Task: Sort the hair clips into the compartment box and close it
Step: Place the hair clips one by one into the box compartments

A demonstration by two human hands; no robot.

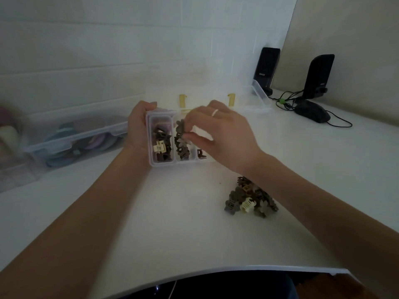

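A white table [168,212] holds a clear compartment box [160,162], lid open. The left hand [138,128] grips its left edge, steadying it. The right hand [216,134] pinches a brown hair clip [181,128] over the middle compartment. Unsorted clips [250,199] lie nearby.

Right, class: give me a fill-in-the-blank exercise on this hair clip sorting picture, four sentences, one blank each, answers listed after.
1. The left hand holds the box by its ____ side.
2. The right hand pinches a clip over the ____ compartment.
3. The unsorted pile lies on the table under the ____ forearm.
4. The box lid is ____.

Answers: left; middle; right; open
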